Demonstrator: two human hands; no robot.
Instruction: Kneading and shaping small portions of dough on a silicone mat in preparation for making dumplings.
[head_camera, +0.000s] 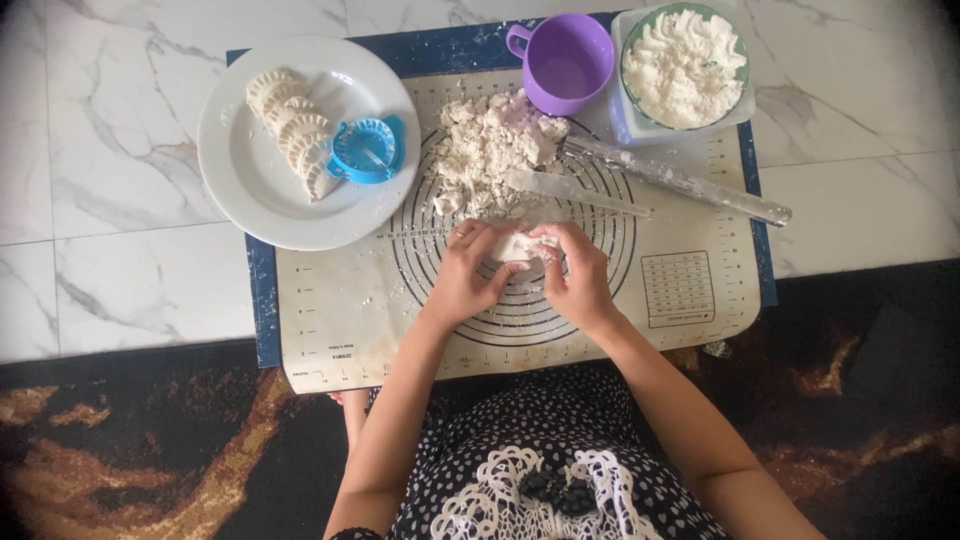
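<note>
Dough (517, 246) sits pinched between both my hands, a small pale lump held just above the mat (340, 310). My left hand (466, 275) curls around its left side, fingers closed onto it; my right hand (578, 272) closes on its right side the same way. The lump lies between the two, touching both, so neither hand is nearer. Its long axis runs roughly left to right, from one set of fingertips to the other, though the fingers hide most of its shape.

Just beyond my hands, further from me, a crumbly pile of dough (490, 145) lies on the mat's printed circles. A clear rolling pin (680, 182) slants from beside the pile out to the right, and a flat clear scraper (575, 192) lies between the pile and my right hand. Past the pile stand a purple cup (565, 62) and a bowl of white filling (685, 65) in a square tray.

To the left, a white plate (250, 190) overlaps the mat's corner and holds a row of crimped dumplings (295, 135) with a blue press (367, 150) touching them.

The mat lies on a white marble floor (110, 200), its near edge reaching a dark patterned rug (150, 450) where I sit.
</note>
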